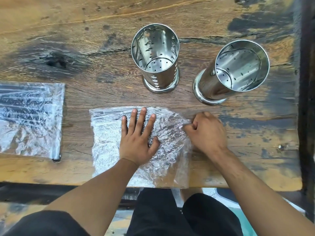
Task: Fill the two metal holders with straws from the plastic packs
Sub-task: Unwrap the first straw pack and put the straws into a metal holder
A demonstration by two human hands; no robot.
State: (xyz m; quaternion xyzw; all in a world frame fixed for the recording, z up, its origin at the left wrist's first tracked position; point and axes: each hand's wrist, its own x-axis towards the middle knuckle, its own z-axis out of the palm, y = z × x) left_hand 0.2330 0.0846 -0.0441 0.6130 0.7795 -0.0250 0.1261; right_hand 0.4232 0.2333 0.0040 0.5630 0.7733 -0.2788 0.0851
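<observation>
**Two hands on the near straw pack, both holders empty**

The wooden desk fills the view, its plank worn, with dark stains and a knot on the left. Its near edge runs along the bottom, and the person's dark-clothed legs show below it.

The near plastic pack lies flat at the desk's near edge, directly in front of the person, its crinkled clear film reaching the edge. Dark straws show through the film along its far side. A second plastic pack lies well apart at the left, partly cut off by the frame, with dark straws visible in its upper half.

The left metal holder stands upright beyond the near pack, perforated, shiny and empty. The right metal holder stands just to its right, apart from it, also upright and empty; it looks tilted only through the wide lens. Neither touches a pack.

The left hand lies flat on the near pack, its grip released, fingers spread and pressing the film down. The right hand sits at the pack's right end, its grip clenched, with bunched film pinched between thumb and fingers. The film there is gathered into folds and lifted slightly off the desk.
</observation>
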